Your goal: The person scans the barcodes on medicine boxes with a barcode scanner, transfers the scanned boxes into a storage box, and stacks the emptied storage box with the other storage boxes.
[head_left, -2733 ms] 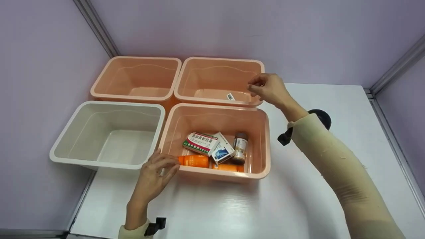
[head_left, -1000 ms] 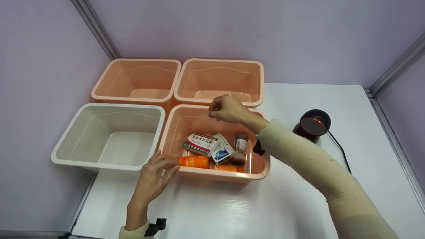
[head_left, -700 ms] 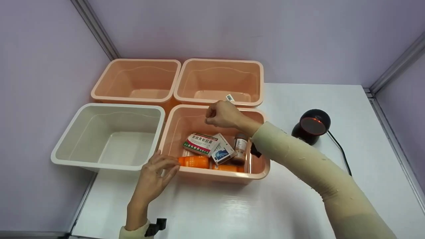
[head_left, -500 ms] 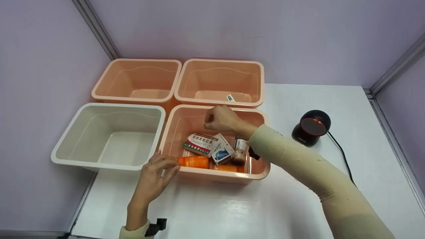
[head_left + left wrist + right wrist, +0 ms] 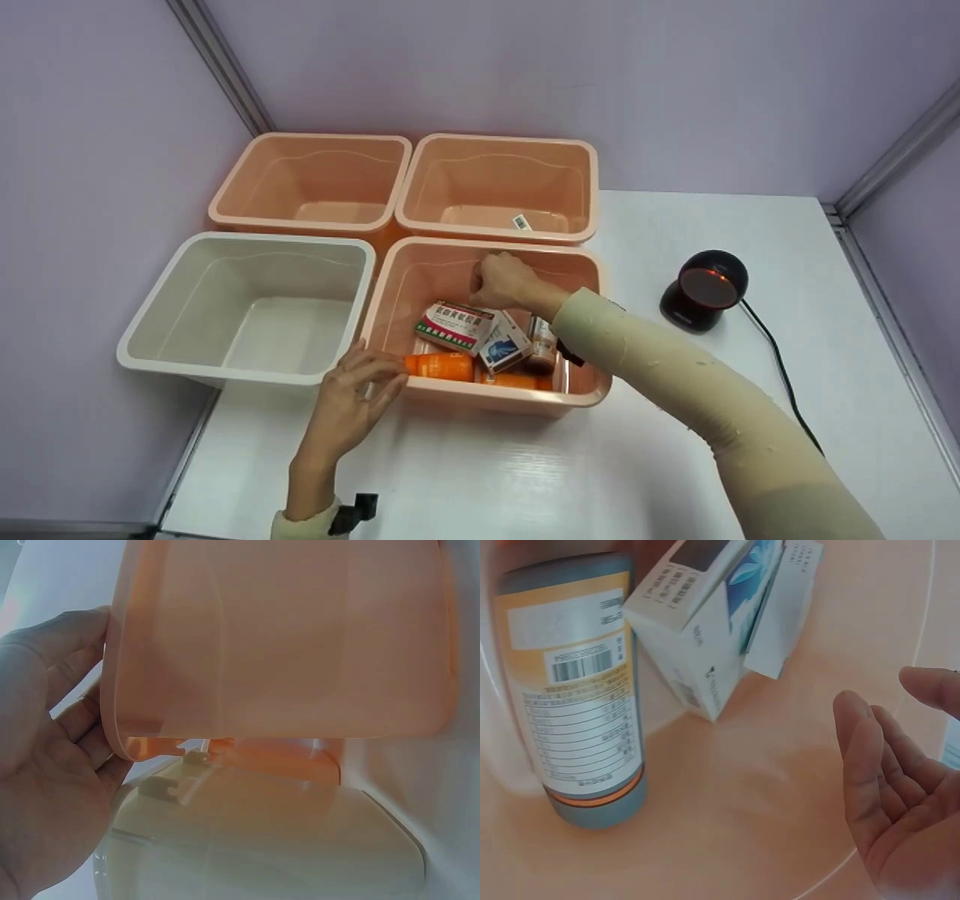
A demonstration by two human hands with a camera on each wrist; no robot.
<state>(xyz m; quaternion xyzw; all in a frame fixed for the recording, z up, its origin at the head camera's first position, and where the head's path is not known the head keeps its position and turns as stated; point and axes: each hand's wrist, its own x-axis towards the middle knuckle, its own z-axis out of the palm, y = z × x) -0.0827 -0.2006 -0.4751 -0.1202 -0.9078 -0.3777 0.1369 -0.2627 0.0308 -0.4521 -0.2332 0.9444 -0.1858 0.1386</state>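
Note:
My left hand (image 5: 352,397) grips the near left corner rim of a peach plastic tub (image 5: 589,395); the left wrist view shows thumb and fingers at that rim. My right hand (image 5: 504,281) is inside the tub, above its back part. In the right wrist view its thumb stands apart from the bent fingers, holding nothing. In the tub lie a red, white and green medicine box (image 5: 454,324), a white and blue medicine box (image 5: 505,346), a brown bottle (image 5: 541,349) with a barcode label, and two orange bottles, one (image 5: 445,366) beside the left fingertips, the other (image 5: 514,381) partly covered.
Left of this tub stands a white tub (image 5: 247,372). Two more peach tubs stand behind, one at left (image 5: 307,225) and one at right (image 5: 495,229) with a small white barcoded item (image 5: 521,223) inside. A black scanner (image 5: 703,289) with a cable is at right.
My right hand has moved from the back right tub, leftward and toward me, then down into the front peach tub. The left hand has stayed at the rim.

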